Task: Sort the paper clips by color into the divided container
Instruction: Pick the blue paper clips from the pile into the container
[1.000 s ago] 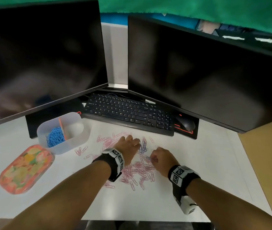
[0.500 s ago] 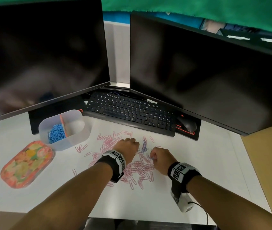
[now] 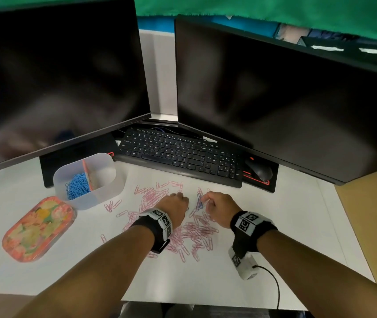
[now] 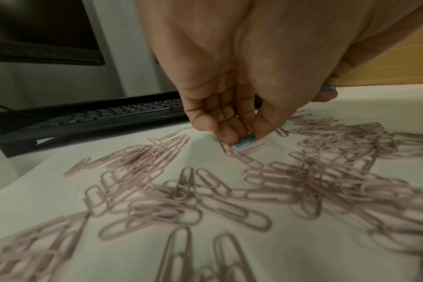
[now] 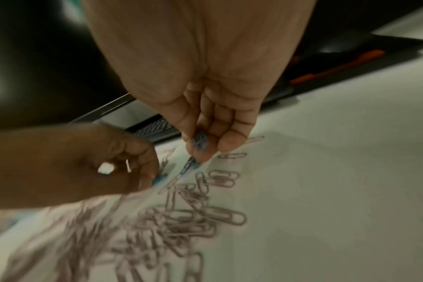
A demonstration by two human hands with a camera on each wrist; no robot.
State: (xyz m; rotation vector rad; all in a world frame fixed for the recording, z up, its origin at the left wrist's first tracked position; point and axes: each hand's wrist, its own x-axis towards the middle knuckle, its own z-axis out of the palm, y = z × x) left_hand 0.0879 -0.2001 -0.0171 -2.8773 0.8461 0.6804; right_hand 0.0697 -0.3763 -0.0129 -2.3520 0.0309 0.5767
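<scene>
In front of me is a big white table [image 3: 274, 237]. Two big black screens stand at the back of it, one on the left [image 3: 52, 72] and one on the right [image 3: 286, 99]. A long black keyboard [image 3: 178, 154] lies under where they meet, and a black mouse [image 3: 260, 172] sits on a black pad with a red edge just to the right of it.

On the left side lies a flat lid with orange and yellow fruit pictures [image 3: 38, 228]. Just behind it stands the see-through plastic box with an orange wall down its middle [image 3: 105, 191]. A heap of blue paper clips [image 3: 77, 185] lies in its left part. I cannot tell what is in its right part.

Lots of pink paper clips [image 3: 196, 230] are spread on the table in the middle, under and around my wrists.

My left hand [image 3: 176, 207] is low over the pink clips. Its thumb and fingers [image 4: 226, 133] are curled and pinch a blue clip [image 4: 245, 142] that touches the table. My right hand [image 3: 220, 208] is close beside it, not touching it. Its thumb and fingers [image 5: 199, 152] pinch a small bunch of blue clips [image 5: 200, 143], and more blue clips [image 5: 190, 165] hang from it down to the table.
</scene>
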